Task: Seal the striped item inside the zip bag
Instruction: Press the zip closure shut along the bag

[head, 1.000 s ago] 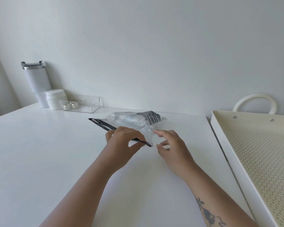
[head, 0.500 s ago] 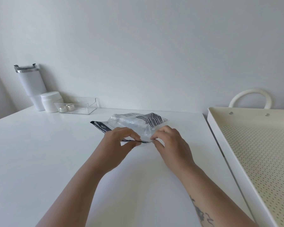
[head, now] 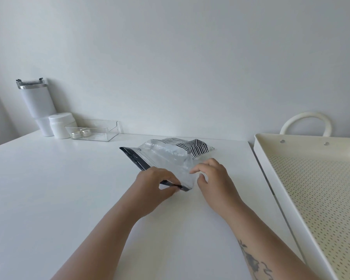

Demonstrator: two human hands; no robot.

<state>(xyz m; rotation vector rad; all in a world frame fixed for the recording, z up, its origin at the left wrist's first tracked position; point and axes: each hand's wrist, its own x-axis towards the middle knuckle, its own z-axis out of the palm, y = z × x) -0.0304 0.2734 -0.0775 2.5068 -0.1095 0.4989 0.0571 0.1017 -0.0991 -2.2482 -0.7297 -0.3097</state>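
A clear zip bag (head: 166,156) lies on the white table (head: 49,188), its dark zip strip (head: 132,157) running from the far left toward me. The black-and-white striped item (head: 197,149) sits inside at the bag's far right end. My left hand (head: 154,184) pinches the near end of the zip strip between thumb and fingers. My right hand (head: 214,178) hovers just right of that corner with fingers loosely curled, fingertips at the bag's near edge; whether they touch the plastic is unclear.
A white tumbler (head: 36,104), a white jar (head: 60,126) and a clear plastic box (head: 93,130) with two small tins stand at the back left by the wall. A cream perforated tray (head: 311,188) with a loop handle lies at the right.
My right hand has let go of the bag's near corner and drawn slightly right. My left hand keeps its pinch on the zip strip, nearer the strip's near end.
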